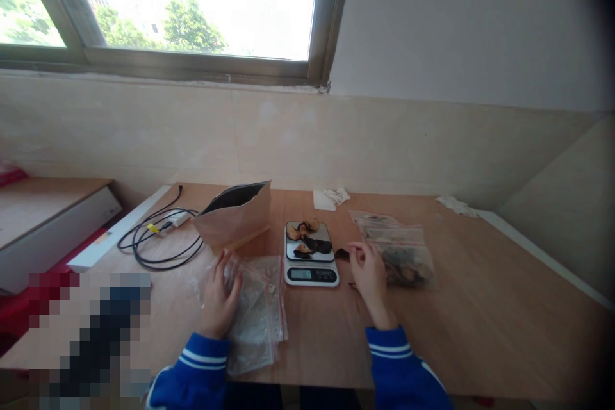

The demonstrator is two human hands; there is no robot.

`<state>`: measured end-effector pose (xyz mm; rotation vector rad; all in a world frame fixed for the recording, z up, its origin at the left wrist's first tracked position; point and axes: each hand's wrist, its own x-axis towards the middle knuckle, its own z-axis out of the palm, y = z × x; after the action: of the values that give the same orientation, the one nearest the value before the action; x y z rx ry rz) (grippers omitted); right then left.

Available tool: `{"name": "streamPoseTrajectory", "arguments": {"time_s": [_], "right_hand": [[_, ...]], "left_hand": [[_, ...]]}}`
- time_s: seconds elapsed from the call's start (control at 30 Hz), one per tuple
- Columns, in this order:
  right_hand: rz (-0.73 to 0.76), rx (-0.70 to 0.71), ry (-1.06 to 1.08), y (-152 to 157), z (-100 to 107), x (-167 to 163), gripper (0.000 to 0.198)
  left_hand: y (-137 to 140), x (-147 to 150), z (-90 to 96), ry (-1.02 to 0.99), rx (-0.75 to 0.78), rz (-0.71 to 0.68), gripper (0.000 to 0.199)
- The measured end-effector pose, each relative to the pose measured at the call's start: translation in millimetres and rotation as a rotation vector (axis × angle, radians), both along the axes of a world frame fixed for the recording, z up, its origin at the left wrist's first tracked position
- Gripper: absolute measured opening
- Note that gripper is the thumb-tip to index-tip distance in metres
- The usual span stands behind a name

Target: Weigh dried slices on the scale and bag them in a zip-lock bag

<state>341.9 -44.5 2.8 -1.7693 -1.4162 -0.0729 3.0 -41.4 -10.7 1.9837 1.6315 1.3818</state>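
My left hand (pixel 221 291) lies with its fingers apart on a stack of clear zip bags (pixel 257 317) with red seal lines. At the middle of the table, a white digital kitchen scale (pixel 311 277) bears several dark and tan dried slices (pixel 312 245), which look like mushroom. Just right of the scale, my right hand (pixel 369 271) has its fingers drawn together at a dark dried slice (pixel 342 254). Beside and partly behind that hand lies a filled zip bag (pixel 408 259) of similar dark pieces. The scale's display reading is too small to make out.
A brown stand-up pouch (pixel 235 224) with an open top stands behind my left hand. Left of it lies a coiled black cable (pixel 144 250) with a white adapter (pixel 177 218). Crumpled white tissue (pixel 331 198) lies near the wall. A blurred, pixelated patch covers the lower left.
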Motion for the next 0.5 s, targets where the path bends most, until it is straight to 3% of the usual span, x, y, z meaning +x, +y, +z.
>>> {"name": "streamPoseTrajectory", "arguments": {"time_s": [0.13,0.3,0.5], "right_hand": [[0.059,0.126,0.147,-24,-13,-3,0.028],[-0.087,0.148,0.030,-55,-39,0,0.029],[-0.026,0.130,-0.051,-64,-58,1,0.033]], "left_hand": [[-2,1,3.9,-0.039,0.044,0.029,0.052],[-2,-1,4.2,-0.217,0.061,0.160,0.060],[-1,-3,5.4,-0.260,0.011,0.247,0.063]]}}
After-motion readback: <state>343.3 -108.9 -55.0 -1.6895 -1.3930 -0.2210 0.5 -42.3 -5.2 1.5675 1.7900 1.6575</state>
